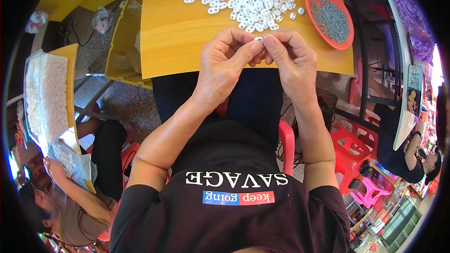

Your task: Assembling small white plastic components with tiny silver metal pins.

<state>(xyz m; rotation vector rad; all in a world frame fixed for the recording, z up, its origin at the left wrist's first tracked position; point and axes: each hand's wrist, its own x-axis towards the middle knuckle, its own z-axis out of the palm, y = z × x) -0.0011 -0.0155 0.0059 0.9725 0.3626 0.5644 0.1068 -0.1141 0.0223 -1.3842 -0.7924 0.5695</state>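
Note:
Close to the front edge of the yellow-orange table (176, 42), my left hand (224, 63) and my right hand (294, 63) meet fingertip to fingertip. Between their thumbs and fingers is a small white plastic piece (258, 39), mostly covered, so its full shape cannot be made out. Just beyond my fingers lies a pile of small white oval two-hole plastic pieces (265, 2), some scattered to the left. Right of the pile, an orange-red dish (346, 45) holds many small grey metal screws (329, 18).
A yellow crate (123, 37) stands by the table's left side. Further left, a person (77, 206) works at another table beside a clear container of white pieces (47, 93). Red stools (349, 147) and a pink stool (372, 192) are at the right, near another person (408, 159).

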